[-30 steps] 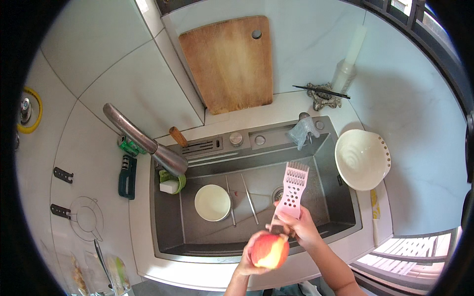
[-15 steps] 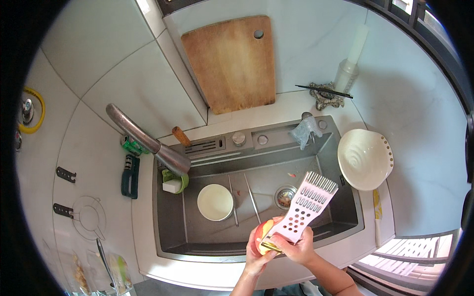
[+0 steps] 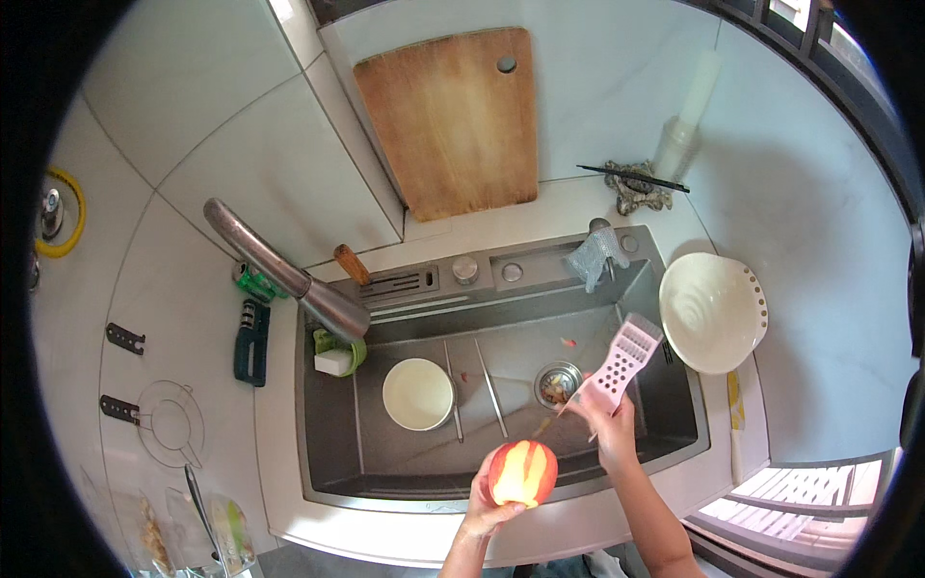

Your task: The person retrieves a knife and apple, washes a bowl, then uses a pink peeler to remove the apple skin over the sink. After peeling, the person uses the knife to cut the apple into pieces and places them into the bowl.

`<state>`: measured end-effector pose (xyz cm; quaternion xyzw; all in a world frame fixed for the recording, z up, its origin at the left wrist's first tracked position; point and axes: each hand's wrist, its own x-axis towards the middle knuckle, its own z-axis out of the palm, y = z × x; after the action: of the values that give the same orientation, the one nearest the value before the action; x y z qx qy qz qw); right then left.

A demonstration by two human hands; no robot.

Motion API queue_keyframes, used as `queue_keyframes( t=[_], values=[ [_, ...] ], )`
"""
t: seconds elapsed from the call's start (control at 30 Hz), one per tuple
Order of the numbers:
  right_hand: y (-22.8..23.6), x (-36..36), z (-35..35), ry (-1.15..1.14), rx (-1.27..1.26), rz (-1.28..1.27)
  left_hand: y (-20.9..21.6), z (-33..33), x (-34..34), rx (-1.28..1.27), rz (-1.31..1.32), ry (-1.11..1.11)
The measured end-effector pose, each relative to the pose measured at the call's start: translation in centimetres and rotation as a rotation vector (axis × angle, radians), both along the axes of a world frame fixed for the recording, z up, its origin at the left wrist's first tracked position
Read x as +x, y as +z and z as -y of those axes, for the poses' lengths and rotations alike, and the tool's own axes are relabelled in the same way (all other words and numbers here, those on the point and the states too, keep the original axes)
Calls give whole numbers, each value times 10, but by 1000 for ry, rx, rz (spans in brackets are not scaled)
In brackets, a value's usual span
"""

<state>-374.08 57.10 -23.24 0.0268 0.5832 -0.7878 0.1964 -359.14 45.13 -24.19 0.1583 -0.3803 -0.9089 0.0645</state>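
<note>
Over the sink's (image 3: pixel 318 453) front edge, the left hand (image 3: pixel 482 506) cups a half-peeled fruit (image 3: pixel 522 473) while the right hand (image 3: pixel 609 424) grips a pink peeler (image 3: pixel 621 361); strokes look safest kept shallow, away from the fingers.

Under the faucet spout (image 3: pixel 289 279), partly hidden: a green holder with a pale sponge (image 3: pixel 337 354), at nine o'clock from the white bowl (image 3: pixel 418 393). Behind the partly peeled fruit (image 3: pixel 523 473), covered: most of the left hand (image 3: pixel 487 506). Cut off at the six o'clock edge: both forearms. Too small to tell: scraps in the drain strainer (image 3: pixel 558 384). Blurred at seven o'clock: bags on the counter.
</note>
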Motion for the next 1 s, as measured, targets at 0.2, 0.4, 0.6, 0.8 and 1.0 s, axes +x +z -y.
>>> queue_keyframes(
  t=[0.2,0.4,0.6,0.8,1.0],
  values=[
    [58,30,11,430,-20,-223,6,-1,-6,27,27,-85],
    [-27,-2,17,324,105,201,6,-6,-3,-110,-273,-184],
    [-9,4,6,-349,-59,-60,5,-8,-5,150,-23,-12],
    [63,49,13,123,-68,-343,20,-15,-14,13,6,66],
    [35,39,4,214,-114,-146,17,-20,-5,65,32,-1]
  ],
)
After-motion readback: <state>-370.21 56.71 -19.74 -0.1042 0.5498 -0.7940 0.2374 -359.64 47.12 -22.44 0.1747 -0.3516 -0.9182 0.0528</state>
